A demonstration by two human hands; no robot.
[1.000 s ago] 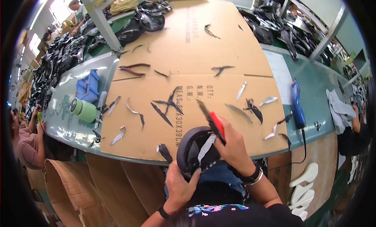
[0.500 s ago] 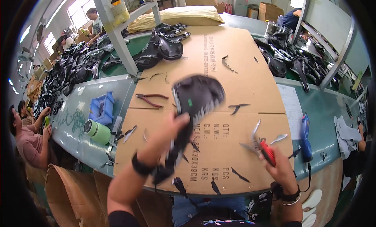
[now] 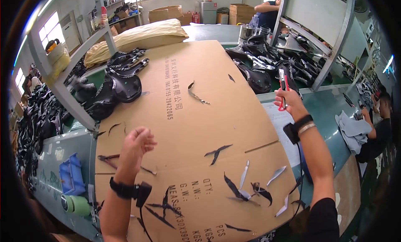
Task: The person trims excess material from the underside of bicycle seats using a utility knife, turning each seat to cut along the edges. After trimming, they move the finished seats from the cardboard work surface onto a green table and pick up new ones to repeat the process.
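My left hand (image 3: 140,142) hovers above the cardboard with its fingers loosely curled and nothing in them. At the left, a blurred black saddle-shaped piece (image 3: 82,90) is beside the heap of similar black pieces (image 3: 126,86). My right hand (image 3: 290,103) is raised at the right, closed around red-handled snips (image 3: 284,85) whose metal blades point up and away. Dark-red-handled pliers (image 3: 109,159) lie on the cardboard, partly hidden behind my left hand and wrist. Black and pale trimmed strips (image 3: 236,187) lie scattered nearer to me.
A large cardboard sheet (image 3: 200,129) covers the table. At the left stand a blue bin (image 3: 72,175) and a green cup (image 3: 76,205). Another heap of black pieces (image 3: 257,77) lies at the right, near a metal frame post (image 3: 334,45). People work at both sides.
The black saddle-shaped piece has left my left hand and is now by the left heap. My right hand has moved up and away with the snips. The view has shifted to the right.
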